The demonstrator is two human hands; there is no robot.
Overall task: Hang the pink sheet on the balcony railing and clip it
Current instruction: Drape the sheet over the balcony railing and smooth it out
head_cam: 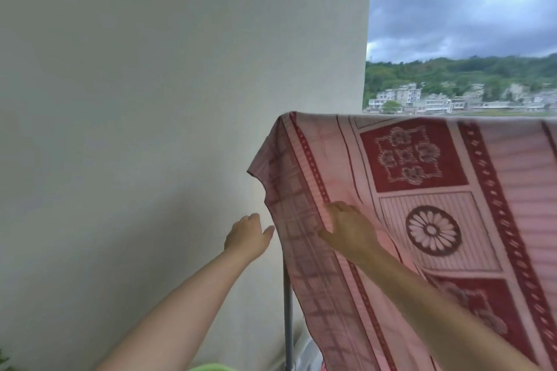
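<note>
Pink sheet (422, 205) draped lower right — right hand (346, 229) pinches its left edge; left hand (247, 235) spread, empty, just beside.

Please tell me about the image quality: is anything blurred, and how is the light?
In the head view, the pink sheet is smeared by motion blur, most at its right side and lower part; the right hand on it and the left hand beside its edge look soft; the wall is evenly lit, without hard shadows, under a cloudy sky; the wide lens bends the wall's edge.
</note>
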